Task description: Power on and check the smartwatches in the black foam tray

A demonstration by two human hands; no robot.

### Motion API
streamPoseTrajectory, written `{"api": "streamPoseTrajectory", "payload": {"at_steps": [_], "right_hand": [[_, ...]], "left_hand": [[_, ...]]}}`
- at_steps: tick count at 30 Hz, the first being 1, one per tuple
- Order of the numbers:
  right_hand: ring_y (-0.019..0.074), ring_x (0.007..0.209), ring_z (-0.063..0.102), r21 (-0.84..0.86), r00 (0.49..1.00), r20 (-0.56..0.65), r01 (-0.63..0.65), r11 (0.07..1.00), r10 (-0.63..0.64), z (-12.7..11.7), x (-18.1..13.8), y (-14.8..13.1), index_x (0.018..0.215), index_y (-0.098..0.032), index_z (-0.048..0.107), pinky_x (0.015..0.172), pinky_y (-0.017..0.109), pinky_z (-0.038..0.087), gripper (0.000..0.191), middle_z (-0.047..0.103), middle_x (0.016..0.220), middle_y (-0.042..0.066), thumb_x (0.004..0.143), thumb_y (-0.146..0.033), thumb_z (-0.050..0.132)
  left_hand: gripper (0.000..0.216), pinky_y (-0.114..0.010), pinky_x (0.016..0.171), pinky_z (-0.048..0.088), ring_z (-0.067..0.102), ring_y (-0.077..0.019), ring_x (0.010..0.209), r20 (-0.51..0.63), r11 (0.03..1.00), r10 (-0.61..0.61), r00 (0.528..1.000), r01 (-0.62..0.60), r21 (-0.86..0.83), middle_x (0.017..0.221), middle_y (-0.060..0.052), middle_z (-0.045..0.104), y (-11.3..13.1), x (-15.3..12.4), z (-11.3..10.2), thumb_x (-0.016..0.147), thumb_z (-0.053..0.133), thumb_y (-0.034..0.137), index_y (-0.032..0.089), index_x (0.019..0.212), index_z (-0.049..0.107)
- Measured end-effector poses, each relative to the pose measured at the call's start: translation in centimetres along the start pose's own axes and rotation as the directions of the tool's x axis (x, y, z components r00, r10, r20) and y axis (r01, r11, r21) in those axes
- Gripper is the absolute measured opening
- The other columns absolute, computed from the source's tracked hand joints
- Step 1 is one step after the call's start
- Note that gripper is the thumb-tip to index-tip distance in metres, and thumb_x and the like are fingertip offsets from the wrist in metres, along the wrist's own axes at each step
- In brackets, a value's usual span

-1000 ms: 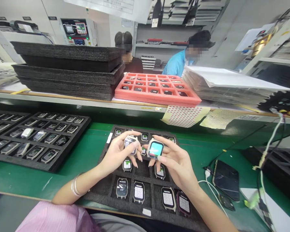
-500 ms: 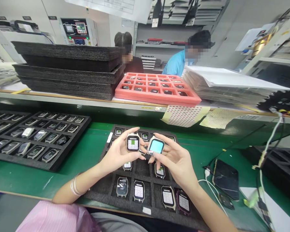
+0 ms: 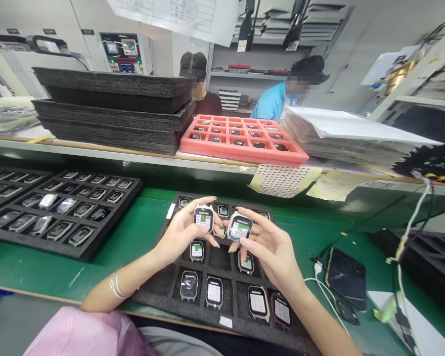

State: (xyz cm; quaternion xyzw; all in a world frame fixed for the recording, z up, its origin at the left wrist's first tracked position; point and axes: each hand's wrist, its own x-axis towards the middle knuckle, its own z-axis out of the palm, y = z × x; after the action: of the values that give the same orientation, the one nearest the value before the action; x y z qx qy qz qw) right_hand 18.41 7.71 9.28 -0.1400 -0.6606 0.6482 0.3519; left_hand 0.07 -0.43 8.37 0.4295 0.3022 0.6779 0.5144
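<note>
My left hand point(image 3: 181, 233) is closed around a square smartwatch body point(image 3: 203, 218), its lit screen facing me with white and green blocks, thumb on its lower edge. Beside it, my right hand point(image 3: 269, 237) grips a second smartwatch body point(image 3: 240, 227) with a silvery case; its screen also shows white and green, and the thumb rests at the lower right corner. Both are held above a black foam tray point(image 3: 221, 257). In the tray's compartments lie several more strapless watches, such as one with a white grid screen point(image 3: 214, 292) and a purple-cased one point(image 3: 282, 310).
More foam trays of watches point(image 3: 63, 232) lie on the left of the green bench. On the shelf ahead are stacked black foam point(image 3: 111, 111), a red tray point(image 3: 244, 153) and papers point(image 3: 356, 128). A phone-like device point(image 3: 345, 278) and cables lie right. Two people are behind the shelf.
The screen of the watch in my right hand has gone from plain cyan to white and green blocks. My left thumb has moved up onto its watch's lower edge.
</note>
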Motion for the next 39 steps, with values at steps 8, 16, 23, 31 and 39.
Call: {"api": "streamPoseTrajectory", "payload": {"at_steps": [8,16,23,31,39], "right_hand": [[0.0223,0.066,0.068,-0.007,1.000,-0.007,-0.015,1.000,0.015,-0.1,0.0,0.0,0.129,-0.022,0.054,0.045,0.028,0.052,0.047,0.069,0.089,0.008,0.084,-0.024,0.067],[0.0217,0.068,0.068,-0.042,1.000,0.010,-0.028,0.999,0.028,-0.3,0.2,0.3,0.133,-0.022,0.049,0.046,0.028,0.053,0.055,0.069,0.097,0.010,0.082,-0.023,0.070],[0.0207,0.072,0.065,-0.589,0.983,0.146,-0.006,0.808,0.114,-1.2,0.2,3.1,0.130,-0.022,0.050,0.063,0.036,0.057,0.051,0.067,0.095,0.007,0.083,-0.026,0.068],[0.0305,0.100,0.054,-0.871,0.925,0.377,0.337,0.356,0.046,-1.5,-0.7,6.8,0.122,-0.011,0.055,0.086,0.049,0.049,0.040,0.051,0.117,0.019,0.085,-0.023,0.063],[0.0302,0.091,0.053,-0.874,0.827,0.486,0.466,0.139,0.281,2.0,-4.0,5.0,0.089,-0.013,0.061,0.077,0.043,0.047,0.017,0.055,0.099,0.013,0.083,-0.027,0.067]], "left_hand": [[0.061,-0.033,0.074,0.060,0.064,-0.0201,0.089,0.009,0.999,0.005,1.000,-0.005,0.043,0.101,-0.007,0.062,0.1,-0.3,0.4,0.080,0.068,0.012,0.019,0.135,0.042],[0.071,-0.032,0.078,0.059,0.064,-0.0192,0.092,0.021,0.999,0.007,1.000,-0.008,0.049,0.107,-0.007,0.058,0.0,-0.4,0.4,0.075,0.071,0.006,0.023,0.136,0.039],[0.071,-0.038,0.084,0.055,0.066,-0.0210,0.095,0.048,0.951,-0.195,0.980,0.177,0.252,0.110,-0.005,0.057,0.1,-4.3,-2.3,0.083,0.066,0.017,0.033,0.141,0.029],[0.045,-0.045,0.092,0.043,0.054,-0.0293,0.106,0.116,0.188,-0.303,0.946,-0.060,0.980,0.113,-0.010,0.061,0.9,-10.0,-8.2,0.078,0.069,0.030,0.022,0.121,0.055],[0.031,-0.042,0.088,0.039,0.048,-0.0284,0.108,0.209,-0.087,-0.362,0.909,-0.256,0.963,0.116,-0.013,0.054,0.8,-9.4,-8.1,0.087,0.054,0.026,0.015,0.117,0.053]]}}
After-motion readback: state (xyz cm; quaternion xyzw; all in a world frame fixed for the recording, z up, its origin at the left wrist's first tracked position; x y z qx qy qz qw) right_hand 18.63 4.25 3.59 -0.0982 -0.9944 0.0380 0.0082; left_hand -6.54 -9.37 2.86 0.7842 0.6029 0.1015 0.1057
